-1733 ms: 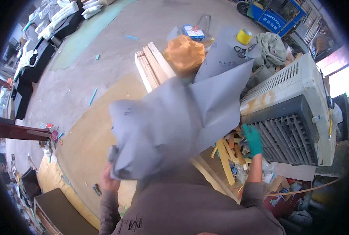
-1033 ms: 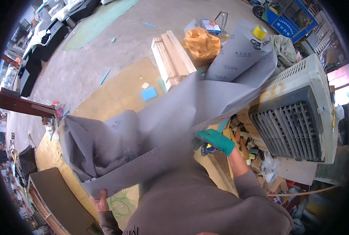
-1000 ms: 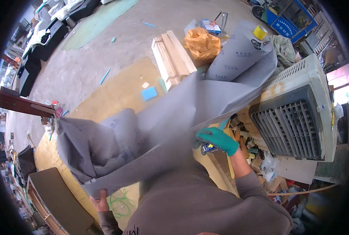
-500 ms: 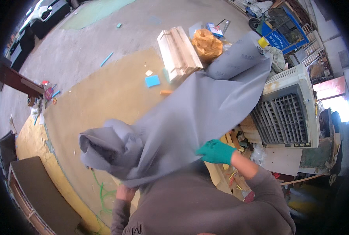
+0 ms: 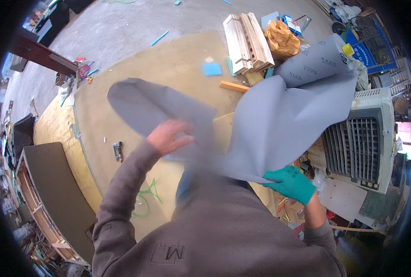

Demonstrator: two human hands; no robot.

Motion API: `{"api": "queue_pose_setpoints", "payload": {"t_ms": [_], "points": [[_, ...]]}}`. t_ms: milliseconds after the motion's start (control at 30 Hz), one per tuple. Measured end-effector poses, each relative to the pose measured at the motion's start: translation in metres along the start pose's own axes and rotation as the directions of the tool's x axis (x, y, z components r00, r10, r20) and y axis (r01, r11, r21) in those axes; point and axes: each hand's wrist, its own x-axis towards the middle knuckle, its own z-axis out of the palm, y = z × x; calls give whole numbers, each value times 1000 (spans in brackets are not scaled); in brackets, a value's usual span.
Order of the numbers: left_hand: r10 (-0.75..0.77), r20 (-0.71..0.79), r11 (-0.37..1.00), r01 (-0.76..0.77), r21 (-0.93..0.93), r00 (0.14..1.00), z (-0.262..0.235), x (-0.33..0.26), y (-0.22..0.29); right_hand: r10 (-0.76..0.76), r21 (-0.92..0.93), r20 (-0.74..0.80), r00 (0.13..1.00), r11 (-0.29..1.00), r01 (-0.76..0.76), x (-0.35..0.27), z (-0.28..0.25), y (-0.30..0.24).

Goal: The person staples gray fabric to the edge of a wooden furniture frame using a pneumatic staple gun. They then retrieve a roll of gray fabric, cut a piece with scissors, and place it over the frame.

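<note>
A grey sheet of fabric (image 5: pixel 272 134) hangs in front of my body and runs back to its roll (image 5: pixel 311 62) at the far right. My right hand (image 5: pixel 292 184), in a green glove, pinches the near edge of the sheet. My bare left hand (image 5: pixel 171 137) is over the left flap of the sheet (image 5: pixel 143 99), smeared a little by motion. Its thumb and fingers look apart, and I see nothing between them. The middle of the sheet near my waist is blurred.
A brown board surface (image 5: pixel 122 101) lies below, bearing a staple gun (image 5: pixel 117 151), green hose (image 5: pixel 145 201), a blue piece (image 5: pixel 212 69) and an orange strip (image 5: pixel 234 86). Bundled wood (image 5: pixel 248 44) and an orange bag (image 5: pixel 281 39) sit farther back. An air cooler (image 5: pixel 357 143) stands right, a long upholstered frame (image 5: pixel 60 198) left.
My left hand has come up from beside my waist to above the sheet. The bunched left end has spread into a flap. My right hand still grips the edge, now farther right in view.
</note>
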Motion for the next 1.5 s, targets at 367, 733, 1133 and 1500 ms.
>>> {"api": "queue_pose_setpoints", "payload": {"t_ms": [367,733,1133,1500], "points": [[-829,199,552,704,447,523,91,-208,-54,727,710,-41,685,504,-492,-154,-80,53],[-534,-814,-203,900,385,228,-36,-274,29,610,676,3,792,583,-451,-196,-99,89],[-701,-666,-438,891,118,-256,-96,-371,-114,775,663,96,625,418,-621,-158,-94,17],[-273,-831,-446,829,-337,-485,-382,-659,-186,694,536,113,711,560,-631,44,-73,-67]]}}
